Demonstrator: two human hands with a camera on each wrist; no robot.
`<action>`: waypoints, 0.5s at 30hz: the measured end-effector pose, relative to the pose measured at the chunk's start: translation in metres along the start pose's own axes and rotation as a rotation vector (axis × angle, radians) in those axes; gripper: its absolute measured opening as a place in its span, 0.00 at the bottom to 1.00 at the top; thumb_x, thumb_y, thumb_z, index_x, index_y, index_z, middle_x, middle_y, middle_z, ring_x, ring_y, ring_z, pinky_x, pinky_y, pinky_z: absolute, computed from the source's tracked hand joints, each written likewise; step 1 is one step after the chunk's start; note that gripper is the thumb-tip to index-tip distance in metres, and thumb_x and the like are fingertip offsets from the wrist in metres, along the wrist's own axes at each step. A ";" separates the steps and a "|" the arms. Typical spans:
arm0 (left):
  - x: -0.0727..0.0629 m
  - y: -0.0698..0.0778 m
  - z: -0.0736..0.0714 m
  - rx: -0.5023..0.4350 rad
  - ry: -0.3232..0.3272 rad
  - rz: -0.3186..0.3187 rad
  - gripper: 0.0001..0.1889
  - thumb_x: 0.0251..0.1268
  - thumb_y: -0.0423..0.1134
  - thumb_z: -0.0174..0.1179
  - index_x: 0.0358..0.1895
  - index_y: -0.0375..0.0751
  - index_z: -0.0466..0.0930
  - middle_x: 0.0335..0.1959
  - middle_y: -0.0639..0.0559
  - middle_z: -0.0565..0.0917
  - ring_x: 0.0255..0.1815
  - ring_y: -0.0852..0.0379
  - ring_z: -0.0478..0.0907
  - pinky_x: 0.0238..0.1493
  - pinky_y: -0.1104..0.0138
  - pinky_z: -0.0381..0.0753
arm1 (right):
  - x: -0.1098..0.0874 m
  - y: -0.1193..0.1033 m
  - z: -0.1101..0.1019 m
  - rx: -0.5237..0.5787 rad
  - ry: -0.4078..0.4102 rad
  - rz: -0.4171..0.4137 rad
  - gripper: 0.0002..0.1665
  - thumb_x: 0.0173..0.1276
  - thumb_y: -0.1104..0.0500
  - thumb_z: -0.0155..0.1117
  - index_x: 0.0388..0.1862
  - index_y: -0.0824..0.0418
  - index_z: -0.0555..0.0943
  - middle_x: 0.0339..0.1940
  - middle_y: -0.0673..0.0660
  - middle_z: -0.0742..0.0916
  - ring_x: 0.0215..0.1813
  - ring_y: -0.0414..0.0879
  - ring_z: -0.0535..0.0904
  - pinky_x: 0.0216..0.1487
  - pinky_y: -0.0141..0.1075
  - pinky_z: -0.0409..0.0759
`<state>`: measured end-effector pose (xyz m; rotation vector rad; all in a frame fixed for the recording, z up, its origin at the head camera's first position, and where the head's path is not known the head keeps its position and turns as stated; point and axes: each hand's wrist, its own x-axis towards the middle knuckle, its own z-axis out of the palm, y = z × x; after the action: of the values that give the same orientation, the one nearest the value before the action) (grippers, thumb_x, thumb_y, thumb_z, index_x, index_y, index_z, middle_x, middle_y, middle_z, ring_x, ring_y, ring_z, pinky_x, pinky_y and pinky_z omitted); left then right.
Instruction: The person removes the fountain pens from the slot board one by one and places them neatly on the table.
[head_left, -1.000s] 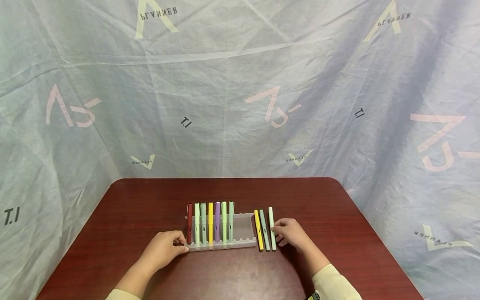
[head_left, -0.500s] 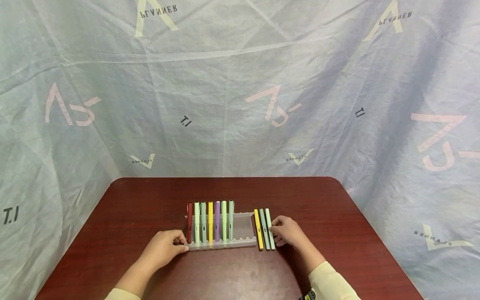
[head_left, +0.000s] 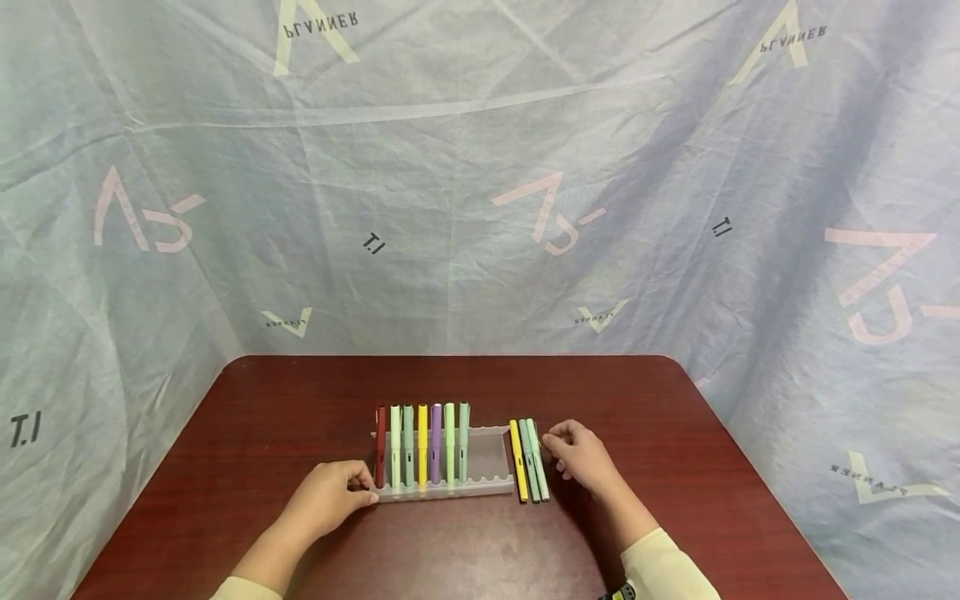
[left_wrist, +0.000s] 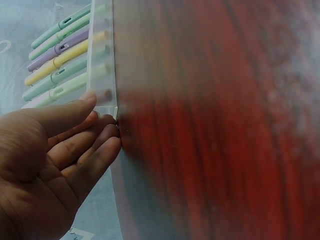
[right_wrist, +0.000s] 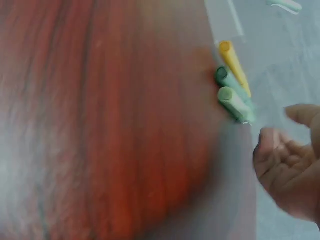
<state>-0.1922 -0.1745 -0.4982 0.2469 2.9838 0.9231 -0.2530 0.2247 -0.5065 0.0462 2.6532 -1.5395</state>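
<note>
A clear pen tray [head_left: 487, 486] with notched edges lies on the table. Several capped pens rest side by side in its left and middle notches, from a dark red pen [head_left: 381, 450] past a purple pen [head_left: 436, 450] to a grey-green pen [head_left: 463, 450]. My left hand [head_left: 330, 496] pinches the tray's near left corner, thumb on top in the left wrist view. Right of the tray lie a yellow pen [head_left: 518, 462], a second grey-green pen [head_left: 527, 454] and a pale green pen [head_left: 539, 471]. Beside these, apart from them, my right hand [head_left: 587, 458] holds nothing, thumb and fingers parted.
The dark red wooden table [head_left: 450, 550] has rounded far corners. Grey printed cloth [head_left: 450, 275] hangs behind it and along both sides. Notches at the tray's right end hold no pens.
The pale green pen has shifted left against the grey-green one. My right hand has let go of it and drawn slightly away. The left hand stays at the tray corner.
</note>
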 end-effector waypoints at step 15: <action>0.000 -0.001 0.002 0.012 0.006 0.005 0.11 0.52 0.43 0.74 0.24 0.58 0.78 0.21 0.66 0.77 0.25 0.65 0.71 0.31 0.66 0.71 | -0.025 -0.066 0.049 0.133 -0.309 -0.214 0.20 0.71 0.58 0.63 0.53 0.74 0.79 0.45 0.72 0.86 0.45 0.67 0.84 0.47 0.54 0.82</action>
<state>-0.1923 -0.1740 -0.4999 0.2521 2.9960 0.9087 -0.2296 0.1501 -0.4716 -0.4450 2.3745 -1.6270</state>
